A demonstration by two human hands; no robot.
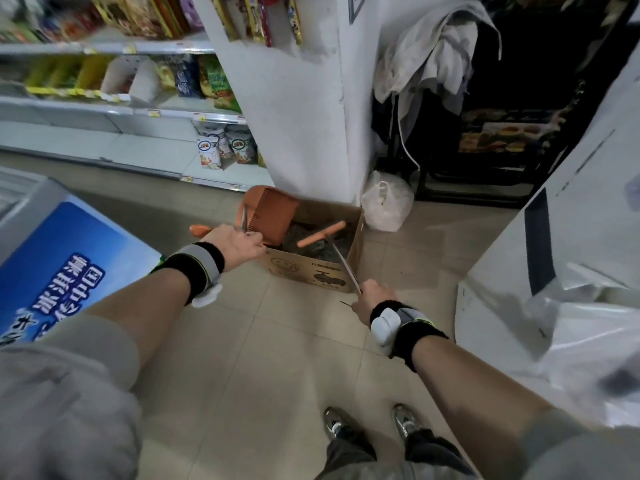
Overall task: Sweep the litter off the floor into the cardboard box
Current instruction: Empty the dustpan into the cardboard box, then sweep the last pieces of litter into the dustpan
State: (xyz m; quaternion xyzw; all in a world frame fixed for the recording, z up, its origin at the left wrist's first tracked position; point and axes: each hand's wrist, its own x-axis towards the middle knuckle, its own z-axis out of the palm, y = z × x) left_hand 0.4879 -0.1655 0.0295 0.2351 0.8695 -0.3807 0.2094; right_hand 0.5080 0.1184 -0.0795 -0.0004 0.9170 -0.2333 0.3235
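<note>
Two hands work over the cardboard box [313, 268], which sits on the tiled floor [263, 341] against the white pillar [298, 109]. The left hand [235, 242] grips the handle of the orange dustpan [268, 216], tipped into the box's left side. The right hand [372, 299] clenches round the thin metal shaft of the broom [322, 233] — its orange head lies over dark litter [311, 247] inside the box. The box front carries a printed vehicle drawing and a round logo, too blurred to read. At left, a blue freezer [65, 258] shows white Chinese characters — "中国" among them.
</note>
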